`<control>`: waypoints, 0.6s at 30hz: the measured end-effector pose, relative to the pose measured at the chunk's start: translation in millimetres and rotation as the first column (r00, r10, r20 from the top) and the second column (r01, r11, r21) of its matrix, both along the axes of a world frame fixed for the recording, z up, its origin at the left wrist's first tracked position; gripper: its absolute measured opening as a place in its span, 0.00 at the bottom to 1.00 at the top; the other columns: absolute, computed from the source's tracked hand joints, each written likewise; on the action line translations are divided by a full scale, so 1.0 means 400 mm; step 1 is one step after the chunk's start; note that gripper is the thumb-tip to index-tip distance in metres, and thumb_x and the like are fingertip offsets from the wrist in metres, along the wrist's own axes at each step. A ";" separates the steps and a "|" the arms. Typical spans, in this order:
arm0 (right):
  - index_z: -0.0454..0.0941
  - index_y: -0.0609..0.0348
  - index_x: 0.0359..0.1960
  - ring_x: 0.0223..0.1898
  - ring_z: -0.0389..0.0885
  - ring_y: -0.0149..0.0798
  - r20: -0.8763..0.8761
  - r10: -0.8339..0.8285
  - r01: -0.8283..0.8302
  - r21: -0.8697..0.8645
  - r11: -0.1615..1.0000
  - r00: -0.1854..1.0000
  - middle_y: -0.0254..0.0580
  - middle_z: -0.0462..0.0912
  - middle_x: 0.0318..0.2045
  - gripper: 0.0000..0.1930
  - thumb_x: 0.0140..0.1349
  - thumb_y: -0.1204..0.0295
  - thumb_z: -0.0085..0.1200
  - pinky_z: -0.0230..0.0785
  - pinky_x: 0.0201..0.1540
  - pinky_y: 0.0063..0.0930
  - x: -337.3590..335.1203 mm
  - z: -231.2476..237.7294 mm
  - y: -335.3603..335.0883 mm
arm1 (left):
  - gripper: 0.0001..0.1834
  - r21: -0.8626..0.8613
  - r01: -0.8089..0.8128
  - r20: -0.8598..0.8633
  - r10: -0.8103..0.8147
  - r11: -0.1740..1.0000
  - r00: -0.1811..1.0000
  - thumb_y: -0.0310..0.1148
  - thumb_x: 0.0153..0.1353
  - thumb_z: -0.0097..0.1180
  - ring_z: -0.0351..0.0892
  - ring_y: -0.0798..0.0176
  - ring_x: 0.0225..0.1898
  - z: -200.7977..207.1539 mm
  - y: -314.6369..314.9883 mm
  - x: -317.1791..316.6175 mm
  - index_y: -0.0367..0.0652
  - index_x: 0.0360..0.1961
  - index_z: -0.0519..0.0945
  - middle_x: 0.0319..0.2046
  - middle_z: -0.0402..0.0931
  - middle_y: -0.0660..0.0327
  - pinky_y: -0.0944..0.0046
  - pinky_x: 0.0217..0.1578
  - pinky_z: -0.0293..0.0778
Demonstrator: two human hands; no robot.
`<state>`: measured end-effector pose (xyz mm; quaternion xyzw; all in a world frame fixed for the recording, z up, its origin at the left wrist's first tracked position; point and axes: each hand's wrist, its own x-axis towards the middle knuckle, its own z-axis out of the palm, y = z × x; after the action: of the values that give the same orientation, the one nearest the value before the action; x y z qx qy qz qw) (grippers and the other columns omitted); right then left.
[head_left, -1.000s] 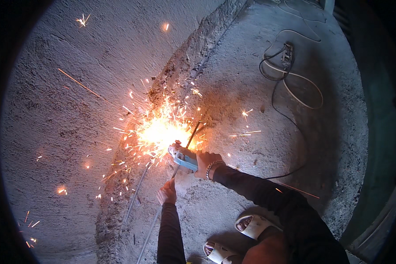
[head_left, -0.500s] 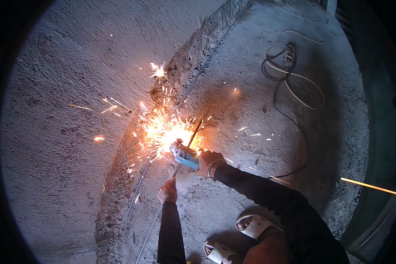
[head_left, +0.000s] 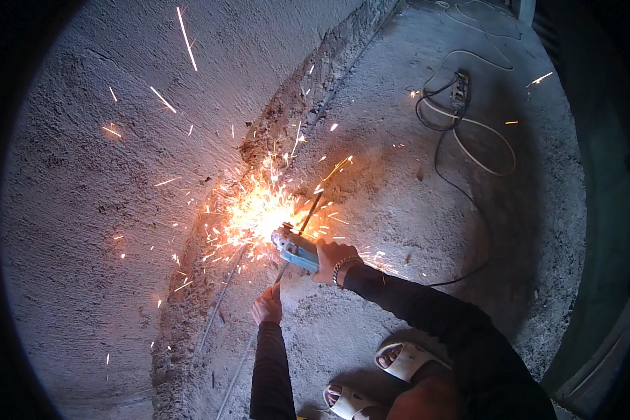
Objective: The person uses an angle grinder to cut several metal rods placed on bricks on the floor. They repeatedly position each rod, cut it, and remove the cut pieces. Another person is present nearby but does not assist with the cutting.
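Note:
My right hand (head_left: 334, 262) is closed round the body of a blue angle grinder (head_left: 301, 255), with a chain bracelet at the wrist. A bright burst of sparks (head_left: 259, 210) flies from the grinder's head and hides the disc and the contact point. My left hand (head_left: 267, 306) grips a thin metal rod (head_left: 281, 271) just below the tool. This rod passes under the grinder, and its dark far part (head_left: 312, 210) sticks out beyond it, up and to the right.
A rough wall (head_left: 105, 210) rises on the left above a crumbly edge. Thin rods (head_left: 220, 308) lie along its foot. Far right, a power strip (head_left: 460, 91) sits among looped white and black cables (head_left: 437, 157). My sandalled feet (head_left: 399, 358) are at the bottom.
The sparks have spread in a different pattern, with more streaks over the wall and beyond the rod. My hands, the grinder and the rod stay almost in place.

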<state>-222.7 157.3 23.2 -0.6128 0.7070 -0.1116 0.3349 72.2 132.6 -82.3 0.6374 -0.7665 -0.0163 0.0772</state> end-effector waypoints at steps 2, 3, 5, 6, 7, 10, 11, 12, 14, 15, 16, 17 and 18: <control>0.73 0.61 0.49 0.44 0.86 0.55 0.024 0.008 -0.007 -0.010 1.000 1.000 0.56 0.85 0.41 0.33 0.44 0.54 0.69 0.77 0.48 0.50 -0.002 -0.004 0.004 | 0.29 -0.001 0.004 -0.010 -0.004 1.000 1.000 0.60 0.71 0.43 0.80 0.36 0.25 0.007 0.000 -0.005 0.50 0.25 0.80 0.21 0.79 0.46 0.37 0.25 0.72; 0.73 0.61 0.49 0.44 0.86 0.55 0.032 0.006 -0.006 -0.008 1.000 0.999 0.56 0.85 0.40 0.33 0.44 0.54 0.69 0.78 0.47 0.50 -0.003 -0.006 0.006 | 0.29 0.004 0.002 -0.016 -0.002 1.000 1.000 0.60 0.71 0.43 0.80 0.36 0.25 0.010 0.001 -0.007 0.50 0.25 0.80 0.21 0.79 0.46 0.37 0.25 0.72; 0.73 0.62 0.49 0.44 0.86 0.55 0.024 0.010 -0.010 -0.027 1.000 1.000 0.56 0.85 0.40 0.33 0.44 0.55 0.69 0.78 0.47 0.49 -0.004 -0.004 0.011 | 0.29 0.007 -0.001 -0.025 0.001 1.000 1.000 0.60 0.71 0.42 0.80 0.35 0.25 0.013 0.001 -0.009 0.50 0.24 0.80 0.21 0.79 0.46 0.36 0.25 0.71; 0.72 0.62 0.49 0.43 0.86 0.54 0.014 0.009 -0.008 -0.026 1.000 1.000 0.55 0.85 0.40 0.33 0.44 0.55 0.69 0.78 0.46 0.49 -0.005 -0.001 0.014 | 0.29 0.005 -0.001 -0.029 0.001 1.000 1.000 0.60 0.71 0.42 0.80 0.35 0.25 0.013 0.002 -0.009 0.50 0.24 0.79 0.21 0.79 0.46 0.36 0.25 0.71; 0.72 0.62 0.49 0.44 0.86 0.54 0.013 0.013 -0.012 -0.035 0.999 1.000 0.55 0.85 0.39 0.33 0.44 0.55 0.69 0.79 0.46 0.49 -0.006 0.003 0.016 | 0.29 -0.002 -0.008 -0.013 0.008 1.000 1.000 0.60 0.71 0.42 0.79 0.35 0.25 0.012 0.002 -0.008 0.49 0.24 0.79 0.21 0.79 0.46 0.36 0.25 0.71; 0.72 0.62 0.50 0.44 0.86 0.54 0.004 0.016 -0.016 -0.019 1.000 1.000 0.55 0.85 0.39 0.33 0.44 0.56 0.68 0.79 0.46 0.49 -0.010 0.015 0.023 | 0.29 -0.008 -0.005 -0.005 0.005 1.000 1.000 0.60 0.71 0.42 0.80 0.35 0.25 0.003 0.000 -0.002 0.50 0.24 0.79 0.21 0.79 0.45 0.35 0.25 0.71; 0.72 0.62 0.50 0.44 0.86 0.54 0.006 0.015 -0.015 -0.001 1.000 1.000 0.55 0.85 0.39 0.33 0.44 0.56 0.68 0.78 0.46 0.49 -0.011 0.018 0.024 | 0.29 0.007 0.001 -0.033 -0.001 1.000 0.999 0.60 0.71 0.42 0.80 0.35 0.25 0.000 -0.002 0.000 0.50 0.24 0.80 0.21 0.79 0.45 0.35 0.25 0.71; 0.72 0.63 0.50 0.44 0.86 0.54 0.011 0.010 -0.010 0.002 1.000 1.000 0.55 0.85 0.40 0.33 0.44 0.56 0.68 0.78 0.47 0.49 -0.012 0.019 0.025 | 0.29 0.009 0.004 -0.045 -0.004 1.000 0.999 0.59 0.72 0.42 0.80 0.35 0.25 -0.004 -0.004 0.002 0.50 0.25 0.80 0.21 0.79 0.45 0.35 0.25 0.71; 0.72 0.62 0.50 0.44 0.86 0.53 0.020 0.011 -0.011 -0.029 1.000 1.000 0.54 0.85 0.40 0.33 0.44 0.56 0.68 0.78 0.47 0.49 -0.013 0.017 0.026 | 0.28 0.021 0.002 -0.047 -0.001 1.000 0.999 0.59 0.71 0.42 0.80 0.36 0.25 -0.009 -0.007 0.004 0.51 0.25 0.80 0.21 0.79 0.45 0.35 0.25 0.71; 0.71 0.62 0.50 0.44 0.86 0.53 0.026 0.009 -0.008 -0.055 0.998 1.000 0.54 0.85 0.40 0.33 0.44 0.57 0.68 0.78 0.47 0.49 -0.012 0.015 0.026 | 0.28 0.031 -0.006 -0.036 0.007 1.000 0.999 0.59 0.71 0.42 0.80 0.36 0.25 -0.009 -0.008 0.004 0.51 0.25 0.81 0.21 0.79 0.45 0.35 0.25 0.71; 0.72 0.62 0.50 0.44 0.86 0.54 0.035 0.008 -0.005 -0.072 0.997 0.999 0.54 0.85 0.40 0.33 0.44 0.57 0.68 0.78 0.47 0.49 -0.010 0.011 0.025 | 0.28 0.047 -0.034 0.004 0.034 0.998 0.999 0.59 0.71 0.43 0.80 0.36 0.25 -0.008 -0.008 0.004 0.52 0.26 0.81 0.21 0.79 0.45 0.35 0.25 0.71; 0.72 0.63 0.49 0.44 0.86 0.54 0.042 0.006 -0.002 -0.090 0.996 0.999 0.54 0.85 0.40 0.33 0.44 0.57 0.68 0.78 0.47 0.49 -0.007 0.007 0.024 | 0.28 0.030 -0.010 -0.023 0.011 0.999 1.000 0.60 0.71 0.43 0.80 0.36 0.25 -0.006 -0.007 0.004 0.52 0.26 0.81 0.21 0.79 0.45 0.35 0.25 0.71; 0.72 0.63 0.49 0.44 0.86 0.54 0.044 -0.001 0.005 -0.093 0.996 0.999 0.54 0.85 0.39 0.33 0.44 0.57 0.68 0.78 0.47 0.49 -0.005 0.002 0.023 | 0.28 0.021 -0.007 -0.023 0.007 1.000 1.000 0.60 0.71 0.43 0.80 0.36 0.26 -0.004 -0.005 0.002 0.52 0.26 0.81 0.21 0.79 0.45 0.35 0.26 0.71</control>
<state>-224.7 166.4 24.1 -0.6239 0.6945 -0.1583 0.3214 73.0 130.4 -83.8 0.6405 -0.7632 -0.0315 0.0793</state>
